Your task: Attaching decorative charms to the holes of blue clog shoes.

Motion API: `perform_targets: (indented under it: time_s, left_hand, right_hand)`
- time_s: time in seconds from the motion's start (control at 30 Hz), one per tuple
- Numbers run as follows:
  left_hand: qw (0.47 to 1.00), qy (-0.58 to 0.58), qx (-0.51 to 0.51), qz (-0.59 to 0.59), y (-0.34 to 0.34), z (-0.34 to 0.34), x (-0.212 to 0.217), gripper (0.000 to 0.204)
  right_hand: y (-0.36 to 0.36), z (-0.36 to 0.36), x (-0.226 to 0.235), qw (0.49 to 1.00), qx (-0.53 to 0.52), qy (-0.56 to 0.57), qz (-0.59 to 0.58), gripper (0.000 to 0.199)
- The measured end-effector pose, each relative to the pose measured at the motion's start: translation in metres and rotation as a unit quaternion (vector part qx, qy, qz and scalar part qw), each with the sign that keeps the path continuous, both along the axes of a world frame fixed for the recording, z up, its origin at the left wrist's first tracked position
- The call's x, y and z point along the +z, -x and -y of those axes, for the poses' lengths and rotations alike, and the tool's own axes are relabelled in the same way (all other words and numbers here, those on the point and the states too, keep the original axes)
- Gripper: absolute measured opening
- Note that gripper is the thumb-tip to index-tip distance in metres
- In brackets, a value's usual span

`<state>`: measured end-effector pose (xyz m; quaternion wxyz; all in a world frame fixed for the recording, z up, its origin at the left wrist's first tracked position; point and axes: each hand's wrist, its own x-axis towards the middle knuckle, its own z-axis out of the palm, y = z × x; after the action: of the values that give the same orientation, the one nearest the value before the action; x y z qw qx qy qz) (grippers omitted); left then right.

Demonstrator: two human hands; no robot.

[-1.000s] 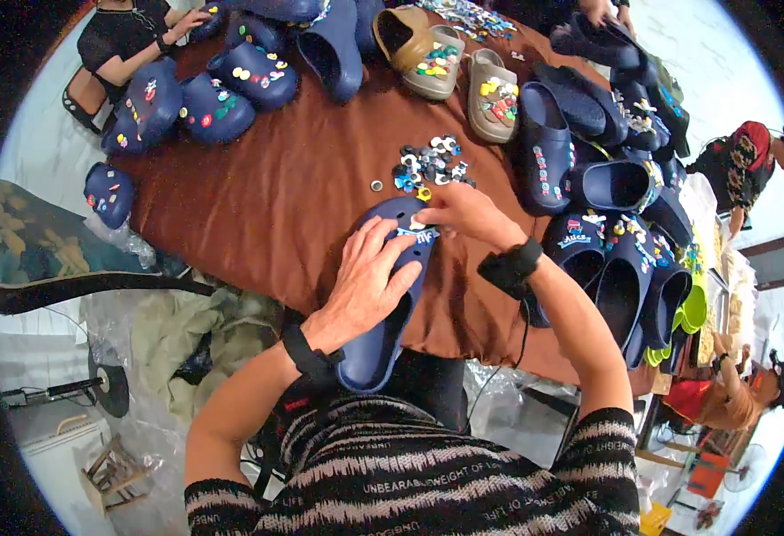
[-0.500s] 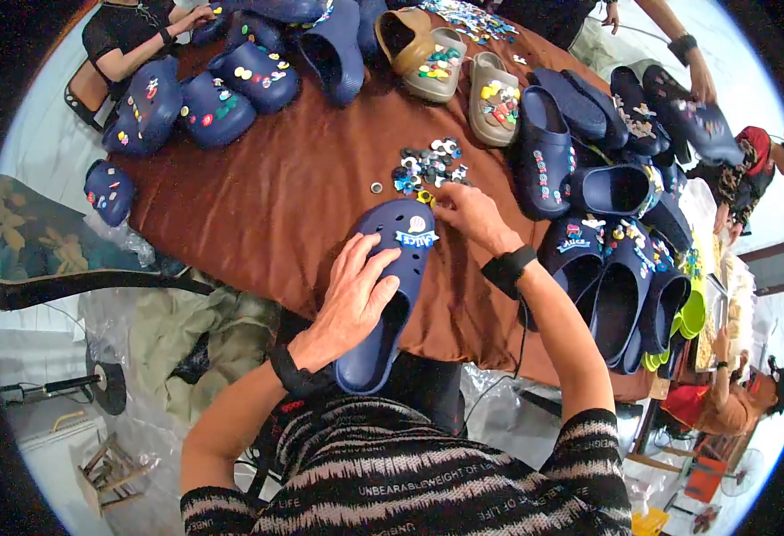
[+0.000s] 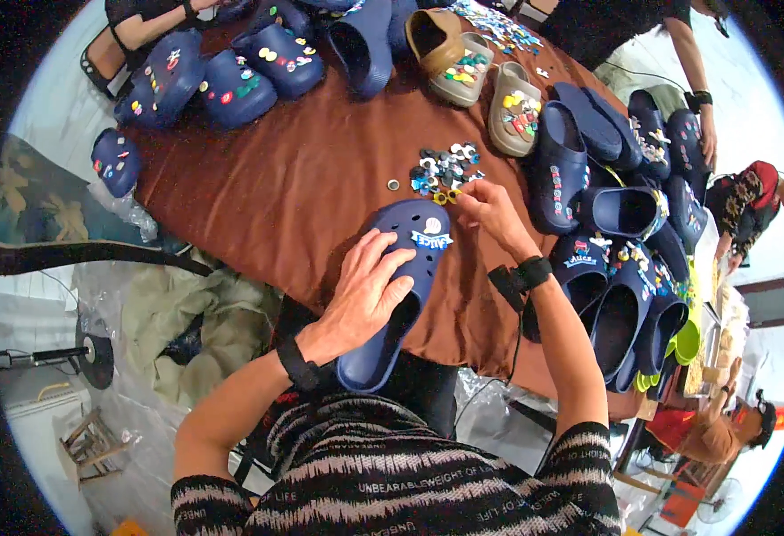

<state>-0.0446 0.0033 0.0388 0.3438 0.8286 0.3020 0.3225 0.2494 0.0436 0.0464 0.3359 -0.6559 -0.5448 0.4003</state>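
— Navy foam, smooth and rounded: that is the clog [image 3: 398, 290] lying on the brown cloth of the table [image 3: 294, 196], toe away from the person, heel hanging over the near edge. What has it?

— The left hand [image 3: 362, 290] lies flat over its middle, fingers [image 3: 390, 261] spread wide and pressing down rather than curled around it. Two small charms sit on the toe just beyond those fingertips, one pale and round, one a flat blue banner.

— And the other hand?

— The right hand [image 3: 490, 207] is just past the toe, fingers drawn together in a pinch at the near edge of the heap of charms [image 3: 444, 168]. Whether anything is between the fingertips is too small to tell.

— Different from half a second ago?

— The right hand was over the toe of the clog then; now it is off it and at the heap. The left hand has stayed put.

— Anything holding things?

— The shoes themselves. The tan clogs [image 3: 490, 89] beyond the heap carry clusters of bright charms, and the stacked navy clogs [image 3: 624, 268] right of the right wrist are nested one in another.

— Others about?

— A person's arm [image 3: 694, 89] reaches down on the far right.
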Motion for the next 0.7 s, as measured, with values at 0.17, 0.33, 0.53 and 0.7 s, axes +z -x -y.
perform_targets:
  time_s: [0.17, 0.33, 0.53, 0.7]
  left_hand:
    - [0.999, 0.015, -0.005, -0.030, 0.003, -0.002, 0.000, 0.042]
    - [1.000, 0.008, -0.011, -0.027, -0.002, -0.003, 0.000, 0.046]
    - [0.999, 0.019, -0.018, -0.038, -0.004, -0.002, 0.009, 0.037]
    - [0.999, 0.022, -0.008, -0.036, 0.002, 0.000, 0.007, 0.037]
  right_hand:
    - [0.044, -0.004, 0.028, 0.970, 0.060, -0.157, 0.175, 0.018]
    - [0.062, 0.005, 0.034, 0.910, 0.156, -0.229, 0.309, 0.011]
    - [0.064, 0.011, 0.041, 0.810, 0.247, -0.283, 0.450, 0.011]
    - [0.085, 0.011, 0.036, 0.786, 0.274, -0.250, 0.495, 0.009]
